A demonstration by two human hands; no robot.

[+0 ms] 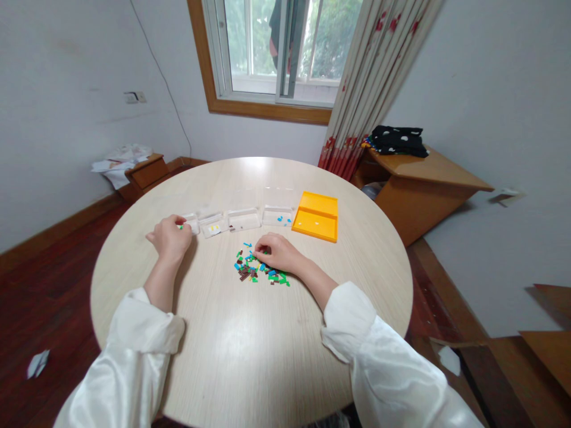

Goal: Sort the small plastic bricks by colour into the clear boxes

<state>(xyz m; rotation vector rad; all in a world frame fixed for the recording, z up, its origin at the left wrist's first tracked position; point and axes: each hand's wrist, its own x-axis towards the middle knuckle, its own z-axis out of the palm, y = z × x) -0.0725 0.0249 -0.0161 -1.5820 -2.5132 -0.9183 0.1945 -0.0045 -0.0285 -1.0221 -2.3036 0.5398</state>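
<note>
My left hand pinches a small green toy brick beside the leftmost clear plastic box. My right hand is over the far side of a pile of small mixed bricks in green, blue, brown and a little yellow. Its fingertips are closed together at the pile; whatever lies between them is too small to make out. Yellow pieces sit in the clear box right of the leftmost one. Another clear box has a few brown pieces, and a further one contains blue pieces.
An open orange case with a few small white pieces lies right of the clear boxes. Everything rests on a round light wood table. Behind it are a curtain, a wooden cabinet with folded dark cloth, and a window.
</note>
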